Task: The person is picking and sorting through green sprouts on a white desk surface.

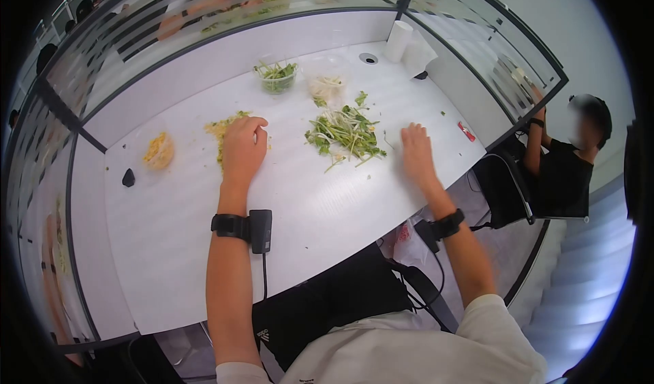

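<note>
My left hand (244,146) is over the left-middle of the white table (306,220), fingers curled in. Whether anything is inside them is hidden. Beneath and beside it lies a pile of small yellow-green bits (216,129), partly covered by the hand. My right hand (417,151) rests palm down on the table, fingers stretched out, with nothing seen in it. Just left of it spreads a loose heap of green leafy sprouts with pale stems (347,133). Both wrists wear black straps with small cabled boxes.
Behind the heaps stand a clear bowl of greens (276,79) and a clear container of pale pieces (327,88). A tub of yellow pieces (159,151) and a black object (128,178) lie left. Paper rolls (398,42), a red packet (466,132) and low partitions stand around; another person (565,152) sits right.
</note>
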A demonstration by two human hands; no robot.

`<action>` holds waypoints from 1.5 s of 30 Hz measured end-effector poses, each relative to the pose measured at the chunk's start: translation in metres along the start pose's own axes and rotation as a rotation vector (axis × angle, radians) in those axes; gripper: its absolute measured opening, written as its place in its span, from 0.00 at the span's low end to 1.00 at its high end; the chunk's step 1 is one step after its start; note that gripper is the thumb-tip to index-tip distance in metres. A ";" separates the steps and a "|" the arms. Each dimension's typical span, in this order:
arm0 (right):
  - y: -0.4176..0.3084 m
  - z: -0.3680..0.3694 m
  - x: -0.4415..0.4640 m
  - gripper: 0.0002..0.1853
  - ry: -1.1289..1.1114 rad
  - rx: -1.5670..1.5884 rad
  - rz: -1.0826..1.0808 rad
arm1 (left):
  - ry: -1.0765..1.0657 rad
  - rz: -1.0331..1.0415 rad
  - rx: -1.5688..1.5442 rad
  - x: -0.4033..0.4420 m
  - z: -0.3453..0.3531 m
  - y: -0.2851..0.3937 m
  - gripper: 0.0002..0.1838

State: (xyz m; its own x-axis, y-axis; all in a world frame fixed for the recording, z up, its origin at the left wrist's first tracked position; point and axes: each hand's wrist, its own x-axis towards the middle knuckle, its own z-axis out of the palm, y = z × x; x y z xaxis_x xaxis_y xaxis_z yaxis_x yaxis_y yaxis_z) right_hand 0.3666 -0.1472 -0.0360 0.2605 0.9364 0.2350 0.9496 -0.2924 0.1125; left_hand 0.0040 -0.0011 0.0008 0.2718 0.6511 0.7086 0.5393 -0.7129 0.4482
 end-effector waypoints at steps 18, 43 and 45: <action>-0.034 -0.015 0.081 0.30 0.042 0.786 0.134 | -0.015 -0.098 -0.057 0.000 -0.001 0.004 0.05; -0.207 -0.079 0.045 0.24 -0.137 1.600 0.258 | 0.253 -0.021 0.110 0.004 -0.016 0.004 0.09; -0.177 -0.079 0.054 0.23 0.055 1.538 0.254 | 0.259 -0.048 0.119 0.004 -0.022 0.003 0.09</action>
State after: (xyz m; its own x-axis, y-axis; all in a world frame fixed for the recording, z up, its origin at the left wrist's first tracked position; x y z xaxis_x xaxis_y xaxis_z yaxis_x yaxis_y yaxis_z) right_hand 0.1985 -0.0601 0.0328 0.4621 0.8770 0.1316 0.1508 0.0685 -0.9862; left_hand -0.0110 -0.0062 0.0167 0.0394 0.5847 0.8103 0.6402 -0.6374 0.4288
